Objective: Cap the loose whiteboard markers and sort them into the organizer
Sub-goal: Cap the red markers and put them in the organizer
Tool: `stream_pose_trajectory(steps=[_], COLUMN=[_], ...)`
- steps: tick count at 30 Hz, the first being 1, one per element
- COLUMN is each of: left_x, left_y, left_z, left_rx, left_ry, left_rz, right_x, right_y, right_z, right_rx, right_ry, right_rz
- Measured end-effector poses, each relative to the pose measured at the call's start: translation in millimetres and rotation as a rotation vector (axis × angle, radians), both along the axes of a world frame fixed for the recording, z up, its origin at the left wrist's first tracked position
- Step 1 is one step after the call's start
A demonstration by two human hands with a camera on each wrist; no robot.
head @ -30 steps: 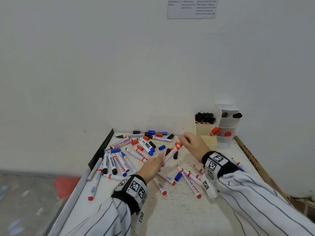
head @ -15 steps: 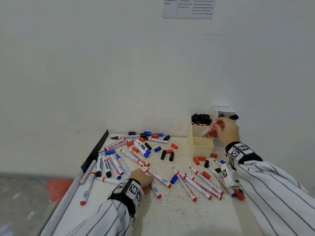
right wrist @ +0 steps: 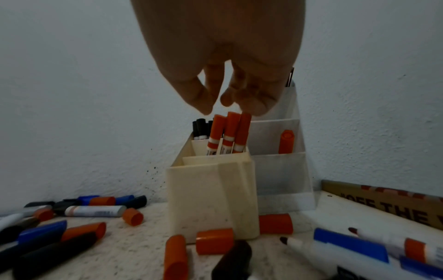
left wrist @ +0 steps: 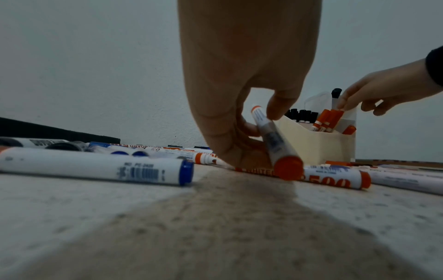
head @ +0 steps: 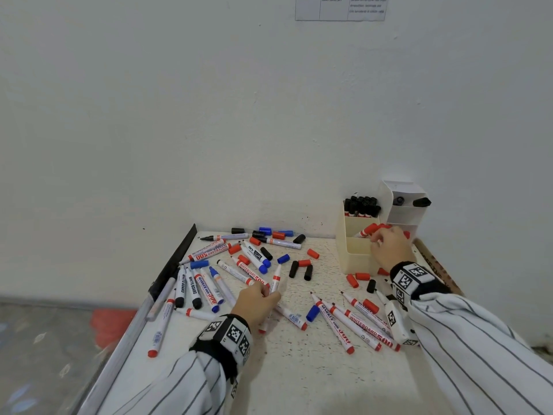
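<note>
My left hand (head: 267, 292) pinches an uncapped red marker (head: 275, 278) at mid-table; its tip tilts up while its rear end (left wrist: 287, 168) stays near the tabletop. My right hand (head: 377, 239) hovers over the cream organizer (head: 356, 260). Its relaxed fingertips (right wrist: 258, 109) hang just above three capped red markers (right wrist: 228, 132) standing in the middle compartment, and they grip nothing. Black markers (head: 360, 205) fill the rear compartment. Many loose red, blue and black markers (head: 356, 324) lie across the table.
Loose caps lie about: red (head: 312, 253), black (head: 308, 272), blue (head: 282, 259), and more at the organizer's foot (right wrist: 214, 240). A white tiered holder (head: 402, 211) stands beside the organizer by the wall. A cardboard strip (right wrist: 383, 200) lines the right edge, a black bar (head: 176, 259) the left.
My right hand carried the capped red marker to the organizer, set it in the middle compartment and let go. My left hand has taken up another red marker from the table.
</note>
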State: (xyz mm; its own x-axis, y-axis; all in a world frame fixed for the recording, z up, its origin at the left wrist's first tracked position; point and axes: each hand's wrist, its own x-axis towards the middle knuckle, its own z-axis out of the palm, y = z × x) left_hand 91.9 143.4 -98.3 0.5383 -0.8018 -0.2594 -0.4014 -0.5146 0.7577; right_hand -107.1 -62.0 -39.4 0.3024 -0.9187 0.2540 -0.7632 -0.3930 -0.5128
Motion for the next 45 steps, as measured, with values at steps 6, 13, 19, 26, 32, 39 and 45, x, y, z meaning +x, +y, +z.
stream_pose_trajectory(steps=[6,13,19,26,32,39,45], left_x=[-0.7,-3.3,-6.7,-8.2,-8.8,-7.4,-7.9], left_y=[-0.3,-2.2,-3.6,-1.8,-2.1,-2.2,-2.7], left_z=[-3.9,-3.8,-5.0,-5.9,-6.3,-7.8,-7.3], left_rx=[-0.009,-0.035,-0.118,-0.162,-0.152,-0.167,-0.165], left_ry=[-0.046,-0.049,-0.044,-0.040,-0.125,-0.125,-0.109], left_rz=[-0.061,-0.060,-0.065,-0.075,-0.093,-0.136,-0.166], right_x=[-9.1,-19.0,-15.3,-3.0,24.3,41.0,41.5], right_y=[21.2,29.8,35.1,43.0,67.0,81.6,82.3], right_z=[-17.5,-39.0,-46.3,-37.1,-24.4,-27.0,-28.7], right_rx=[0.480,0.452,0.382,0.238,0.234,0.188,0.192], right_ry=[0.328,0.488,0.491,0.172,-0.029,-0.052,-0.081], right_rz=[0.174,0.206,0.211,0.284,0.425,0.487,0.559])
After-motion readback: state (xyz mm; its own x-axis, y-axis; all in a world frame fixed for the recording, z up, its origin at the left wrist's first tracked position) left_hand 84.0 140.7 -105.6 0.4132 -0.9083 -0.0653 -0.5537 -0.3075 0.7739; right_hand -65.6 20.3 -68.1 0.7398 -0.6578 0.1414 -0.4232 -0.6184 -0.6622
